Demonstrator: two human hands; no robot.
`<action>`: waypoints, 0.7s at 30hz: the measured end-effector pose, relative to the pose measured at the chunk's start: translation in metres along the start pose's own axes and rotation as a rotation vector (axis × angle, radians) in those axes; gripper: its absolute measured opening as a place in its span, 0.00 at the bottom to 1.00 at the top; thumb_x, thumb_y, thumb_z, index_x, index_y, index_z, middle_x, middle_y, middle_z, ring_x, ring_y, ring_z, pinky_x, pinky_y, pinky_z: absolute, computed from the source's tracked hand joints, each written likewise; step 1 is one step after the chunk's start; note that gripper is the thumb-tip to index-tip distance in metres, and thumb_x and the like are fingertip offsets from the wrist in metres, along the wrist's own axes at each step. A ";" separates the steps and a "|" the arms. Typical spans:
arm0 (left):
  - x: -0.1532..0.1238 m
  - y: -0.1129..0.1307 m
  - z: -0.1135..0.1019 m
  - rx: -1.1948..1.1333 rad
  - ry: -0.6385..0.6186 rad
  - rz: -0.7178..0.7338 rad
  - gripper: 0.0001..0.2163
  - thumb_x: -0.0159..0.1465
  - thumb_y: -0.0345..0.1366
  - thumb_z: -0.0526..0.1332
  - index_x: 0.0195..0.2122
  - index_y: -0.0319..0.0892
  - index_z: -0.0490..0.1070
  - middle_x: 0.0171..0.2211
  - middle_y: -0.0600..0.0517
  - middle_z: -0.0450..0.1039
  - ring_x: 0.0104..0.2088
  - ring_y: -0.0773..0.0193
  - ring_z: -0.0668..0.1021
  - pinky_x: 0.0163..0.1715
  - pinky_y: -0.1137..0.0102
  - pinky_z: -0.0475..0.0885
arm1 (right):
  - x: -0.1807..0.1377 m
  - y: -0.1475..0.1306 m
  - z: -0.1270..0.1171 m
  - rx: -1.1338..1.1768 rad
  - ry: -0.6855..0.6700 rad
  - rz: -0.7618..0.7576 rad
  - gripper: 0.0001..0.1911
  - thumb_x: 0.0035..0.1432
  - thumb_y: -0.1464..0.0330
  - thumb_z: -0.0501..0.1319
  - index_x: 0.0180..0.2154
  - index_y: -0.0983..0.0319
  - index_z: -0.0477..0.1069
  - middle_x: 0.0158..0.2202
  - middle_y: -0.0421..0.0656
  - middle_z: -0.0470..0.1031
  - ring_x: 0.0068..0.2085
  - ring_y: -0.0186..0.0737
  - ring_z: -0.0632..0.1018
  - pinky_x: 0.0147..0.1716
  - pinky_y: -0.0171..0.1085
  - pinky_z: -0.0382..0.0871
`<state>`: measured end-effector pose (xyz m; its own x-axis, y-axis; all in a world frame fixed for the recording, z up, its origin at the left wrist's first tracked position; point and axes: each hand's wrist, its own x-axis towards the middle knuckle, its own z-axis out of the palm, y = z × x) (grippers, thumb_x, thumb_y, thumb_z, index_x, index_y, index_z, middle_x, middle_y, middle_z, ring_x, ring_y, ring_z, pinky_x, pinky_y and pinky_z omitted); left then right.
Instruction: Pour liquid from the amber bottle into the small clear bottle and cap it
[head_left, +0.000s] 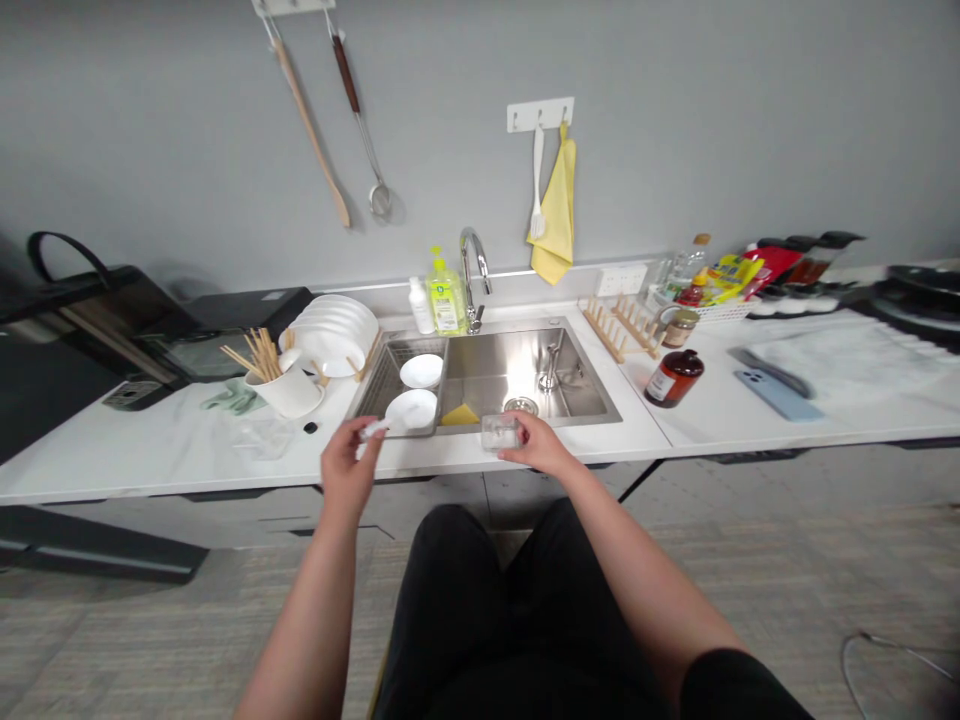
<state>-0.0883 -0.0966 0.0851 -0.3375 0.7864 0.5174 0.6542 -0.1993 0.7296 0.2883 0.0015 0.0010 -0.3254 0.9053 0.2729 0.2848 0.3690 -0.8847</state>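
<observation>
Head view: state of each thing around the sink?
Left hand: holding small whitish item
Right hand: holding clear container
Faucet: no water visible
Yellow sponge: lying in steel sink
Soap pump bottle: upright
Yellow towel: hanging from hook rail
White dishes: resting in sink rack

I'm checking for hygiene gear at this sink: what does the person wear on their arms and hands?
The left hand and right hand are bare: no gloves, and no watch or ring visible. Both forearms are uncovered. A black short sleeve ends on the right upper arm.
</observation>
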 end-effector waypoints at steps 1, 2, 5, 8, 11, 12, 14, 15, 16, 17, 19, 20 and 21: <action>-0.010 0.020 0.008 -0.028 -0.060 0.041 0.20 0.72 0.53 0.69 0.52 0.43 0.81 0.44 0.49 0.82 0.42 0.57 0.80 0.48 0.62 0.78 | -0.005 -0.003 0.002 0.010 0.016 -0.033 0.41 0.47 0.58 0.85 0.61 0.57 0.80 0.43 0.41 0.83 0.38 0.44 0.81 0.39 0.40 0.74; -0.019 0.038 0.016 -0.055 -0.127 0.081 0.18 0.73 0.52 0.69 0.52 0.44 0.83 0.43 0.49 0.82 0.40 0.58 0.80 0.47 0.63 0.77 | -0.011 -0.006 0.003 0.019 0.033 -0.061 0.42 0.47 0.57 0.85 0.63 0.57 0.80 0.49 0.45 0.85 0.44 0.48 0.83 0.43 0.41 0.77; -0.041 0.081 0.027 -0.111 -0.274 0.201 0.12 0.75 0.47 0.68 0.50 0.45 0.84 0.41 0.49 0.84 0.39 0.59 0.81 0.44 0.65 0.77 | -0.035 -0.015 0.008 0.015 0.073 -0.094 0.43 0.50 0.57 0.85 0.65 0.56 0.78 0.62 0.50 0.83 0.55 0.54 0.85 0.51 0.46 0.79; -0.050 0.099 0.027 -0.100 -0.329 0.241 0.10 0.74 0.44 0.70 0.49 0.45 0.84 0.41 0.49 0.85 0.37 0.59 0.82 0.42 0.65 0.77 | -0.060 -0.025 0.008 -0.020 0.092 -0.109 0.43 0.52 0.59 0.85 0.67 0.55 0.78 0.64 0.51 0.82 0.58 0.55 0.84 0.54 0.48 0.79; -0.053 0.105 0.026 -0.074 -0.398 0.254 0.10 0.73 0.44 0.71 0.49 0.45 0.84 0.41 0.49 0.85 0.37 0.59 0.83 0.42 0.65 0.78 | -0.078 -0.037 0.003 -0.035 0.077 -0.138 0.42 0.53 0.61 0.84 0.67 0.55 0.77 0.64 0.51 0.82 0.60 0.55 0.84 0.58 0.49 0.79; -0.054 0.108 0.025 -0.062 -0.423 0.264 0.09 0.73 0.43 0.71 0.49 0.45 0.83 0.41 0.49 0.85 0.37 0.58 0.83 0.42 0.65 0.78 | -0.082 -0.041 0.001 -0.040 0.070 -0.146 0.42 0.54 0.61 0.84 0.67 0.55 0.77 0.64 0.51 0.82 0.60 0.55 0.84 0.59 0.50 0.79; -0.057 0.115 0.022 -0.023 -0.467 0.290 0.09 0.73 0.42 0.70 0.49 0.44 0.83 0.41 0.49 0.84 0.38 0.58 0.84 0.42 0.64 0.78 | -0.089 -0.052 -0.001 -0.055 0.061 -0.165 0.42 0.53 0.63 0.84 0.68 0.55 0.76 0.65 0.51 0.81 0.59 0.55 0.84 0.60 0.52 0.79; -0.058 0.120 0.021 0.007 -0.490 0.303 0.09 0.73 0.41 0.70 0.50 0.44 0.83 0.42 0.48 0.84 0.38 0.57 0.84 0.42 0.64 0.77 | -0.093 -0.057 -0.001 -0.066 0.057 -0.177 0.43 0.53 0.64 0.84 0.68 0.54 0.76 0.64 0.51 0.81 0.59 0.55 0.84 0.61 0.52 0.79; -0.060 0.126 0.019 0.046 -0.518 0.318 0.08 0.73 0.40 0.70 0.50 0.44 0.83 0.42 0.48 0.84 0.38 0.57 0.84 0.42 0.64 0.77 | -0.096 -0.064 0.000 -0.081 0.052 -0.188 0.43 0.52 0.65 0.84 0.68 0.54 0.76 0.64 0.51 0.81 0.60 0.56 0.84 0.61 0.53 0.79; -0.062 0.133 0.017 0.090 -0.554 0.334 0.08 0.73 0.40 0.70 0.50 0.44 0.84 0.42 0.48 0.84 0.38 0.57 0.84 0.42 0.64 0.76 | -0.100 -0.070 0.002 -0.100 0.048 -0.195 0.43 0.52 0.65 0.85 0.68 0.54 0.76 0.64 0.50 0.81 0.60 0.56 0.84 0.62 0.53 0.79; -0.067 0.146 0.014 0.178 -0.636 0.367 0.07 0.73 0.39 0.71 0.48 0.44 0.84 0.42 0.48 0.84 0.38 0.56 0.84 0.42 0.63 0.76 | -0.109 -0.085 0.005 -0.137 0.037 -0.206 0.44 0.51 0.65 0.85 0.67 0.54 0.76 0.63 0.50 0.82 0.60 0.57 0.84 0.62 0.54 0.79; -0.069 0.152 0.012 0.215 -0.674 0.384 0.06 0.73 0.39 0.72 0.47 0.44 0.84 0.41 0.48 0.84 0.38 0.56 0.84 0.42 0.63 0.75 | -0.114 -0.093 0.007 -0.152 0.032 -0.209 0.44 0.51 0.64 0.85 0.67 0.53 0.76 0.63 0.50 0.82 0.60 0.58 0.84 0.62 0.54 0.79; -0.072 0.157 0.011 0.243 -0.705 0.400 0.05 0.73 0.38 0.72 0.46 0.44 0.84 0.40 0.48 0.84 0.38 0.55 0.84 0.42 0.63 0.75 | -0.119 -0.101 0.009 -0.163 0.031 -0.211 0.44 0.51 0.64 0.85 0.67 0.53 0.76 0.62 0.50 0.82 0.61 0.58 0.84 0.62 0.54 0.79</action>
<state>0.0466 -0.1781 0.1574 0.3987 0.8803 0.2572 0.7891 -0.4722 0.3928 0.2902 -0.1452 0.0543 -0.3657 0.8101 0.4583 0.3562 0.5767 -0.7352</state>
